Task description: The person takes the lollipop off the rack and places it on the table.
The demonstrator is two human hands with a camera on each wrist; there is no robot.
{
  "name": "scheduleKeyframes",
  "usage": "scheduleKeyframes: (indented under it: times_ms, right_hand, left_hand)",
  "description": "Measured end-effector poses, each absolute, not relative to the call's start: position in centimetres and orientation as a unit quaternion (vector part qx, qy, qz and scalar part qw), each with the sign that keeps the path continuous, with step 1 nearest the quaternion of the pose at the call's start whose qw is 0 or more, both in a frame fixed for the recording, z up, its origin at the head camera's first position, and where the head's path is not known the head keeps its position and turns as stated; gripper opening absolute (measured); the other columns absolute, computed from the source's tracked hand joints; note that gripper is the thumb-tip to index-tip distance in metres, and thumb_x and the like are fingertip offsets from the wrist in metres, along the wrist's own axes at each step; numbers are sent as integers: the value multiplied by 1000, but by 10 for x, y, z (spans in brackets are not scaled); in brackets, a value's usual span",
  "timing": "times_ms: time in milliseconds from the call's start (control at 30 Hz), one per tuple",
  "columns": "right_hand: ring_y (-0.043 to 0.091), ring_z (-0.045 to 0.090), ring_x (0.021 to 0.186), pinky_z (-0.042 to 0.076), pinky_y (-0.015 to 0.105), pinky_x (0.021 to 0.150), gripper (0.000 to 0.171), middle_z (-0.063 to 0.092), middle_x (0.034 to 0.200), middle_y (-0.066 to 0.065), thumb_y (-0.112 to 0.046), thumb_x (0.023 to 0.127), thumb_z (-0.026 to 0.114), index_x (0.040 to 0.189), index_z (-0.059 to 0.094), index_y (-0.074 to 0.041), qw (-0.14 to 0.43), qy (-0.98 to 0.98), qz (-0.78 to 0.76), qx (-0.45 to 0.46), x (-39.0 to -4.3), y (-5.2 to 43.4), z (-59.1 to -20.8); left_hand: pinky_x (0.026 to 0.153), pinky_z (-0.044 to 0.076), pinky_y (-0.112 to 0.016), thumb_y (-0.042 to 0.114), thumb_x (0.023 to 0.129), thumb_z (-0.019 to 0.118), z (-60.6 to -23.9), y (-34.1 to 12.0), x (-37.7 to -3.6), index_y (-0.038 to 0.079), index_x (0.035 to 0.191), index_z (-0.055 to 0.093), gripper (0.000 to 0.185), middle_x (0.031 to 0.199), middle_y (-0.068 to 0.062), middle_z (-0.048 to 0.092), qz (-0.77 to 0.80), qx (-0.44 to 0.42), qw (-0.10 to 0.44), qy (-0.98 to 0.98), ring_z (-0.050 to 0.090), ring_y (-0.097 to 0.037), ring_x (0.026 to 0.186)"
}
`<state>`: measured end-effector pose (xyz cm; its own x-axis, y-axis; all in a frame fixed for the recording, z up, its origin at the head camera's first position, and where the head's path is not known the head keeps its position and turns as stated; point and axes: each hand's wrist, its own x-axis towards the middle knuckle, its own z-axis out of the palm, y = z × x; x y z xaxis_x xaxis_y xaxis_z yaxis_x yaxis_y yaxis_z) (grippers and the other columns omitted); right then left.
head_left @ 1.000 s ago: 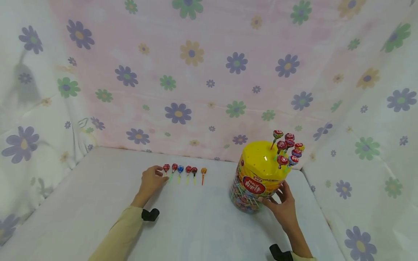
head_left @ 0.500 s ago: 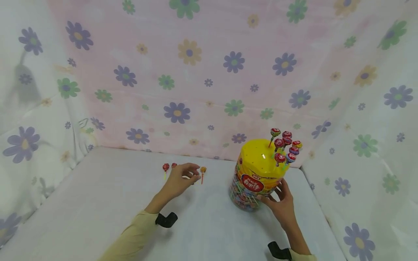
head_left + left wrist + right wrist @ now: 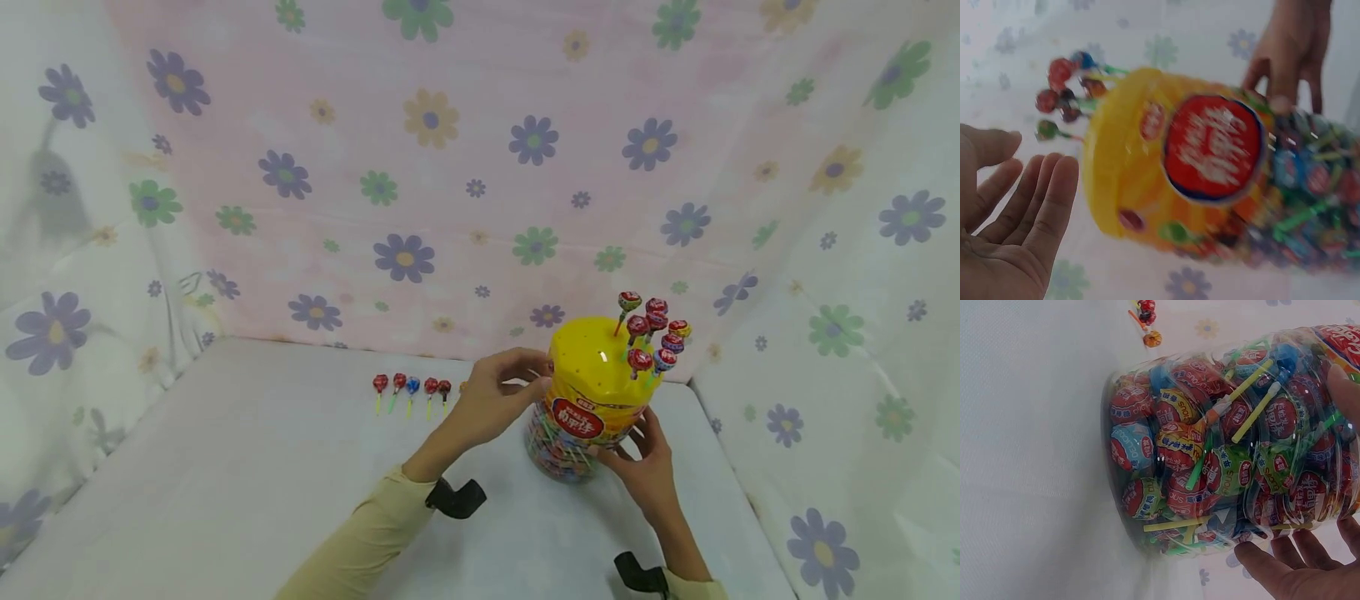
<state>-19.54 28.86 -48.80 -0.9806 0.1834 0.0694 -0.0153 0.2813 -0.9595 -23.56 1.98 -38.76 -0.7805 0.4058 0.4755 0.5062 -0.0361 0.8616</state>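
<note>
Both hands (image 3: 495,400) flank the lollipop jar (image 3: 588,400) on the table (image 3: 225,467).

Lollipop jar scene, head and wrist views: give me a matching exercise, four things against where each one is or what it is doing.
Things:
1. lollipop jar
2. loose lollipops
3. left hand
4. right hand

Places or states:
A. lying in a row on the white surface
B. fingers on the jar's lower clear wall
C. upright, yellow lid with lollipops stuck in its top
D. open, beside the lid, holding nothing that the wrist view shows

Pairs: 1-C, 2-A, 3-D, 4-B
</note>
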Motion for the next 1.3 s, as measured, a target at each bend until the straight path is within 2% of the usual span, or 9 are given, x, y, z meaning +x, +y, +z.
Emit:
scheduleKeyframes:
  times_ms: [233, 633, 833, 1033, 1300]
  right_hand:
    - [39, 37, 146, 42, 55, 111, 104, 36, 158, 14, -18, 85, 84, 164, 16, -24, 80, -797, 597, -52, -198, 288, -490]
    - [40, 37, 146, 41, 56, 111, 106, 36, 157, 15, -19, 85, 85, 164, 14, -25, 77, -799, 593, -57, -200, 291, -491]
    - [39, 37, 146, 41, 55, 112, 106, 36, 158, 14, -19, 85, 84, 164, 14, -25, 75, -798, 595, -60, -199, 291, -491]
    - [39, 37, 146, 42, 54, 111, 107, 35, 159, 14, -18, 85, 85, 164, 14, -25, 78, -798, 594, -62, -197, 291, -490]
    - [39, 39, 145, 44, 54, 109, 107, 36, 158, 14, -17, 84, 85, 164, 15, -25, 80, -799, 593, -59, -195, 290, -488]
  left_hand:
    - [95, 57, -28, 3, 100, 62, -350, 52, -250, 1, 141, 54, 42, 126, -17, 65, -624, -349, 76, -695, 66, -29, 116]
    - [105, 52, -29, -2, 98, 62, -327, 96, -271, -2, 141, 53, 44, 142, -17, 56, -620, -323, 81, -711, 57, -31, 128]
    - [104, 51, -28, -1, 100, 60, -334, 111, -279, 0, 146, 49, 47, 139, -20, 58, -626, -324, 57, -707, 60, -31, 128]
    - [100, 51, -19, 4, 103, 56, -337, 117, -277, 2, 145, 52, 42, 132, -17, 65, -618, -340, 79, -704, 65, -23, 123]
    - [96, 54, -19, 1, 102, 58, -336, 124, -279, 0, 139, 57, 37, 122, -19, 69, -636, -339, 107, -685, 68, -26, 114]
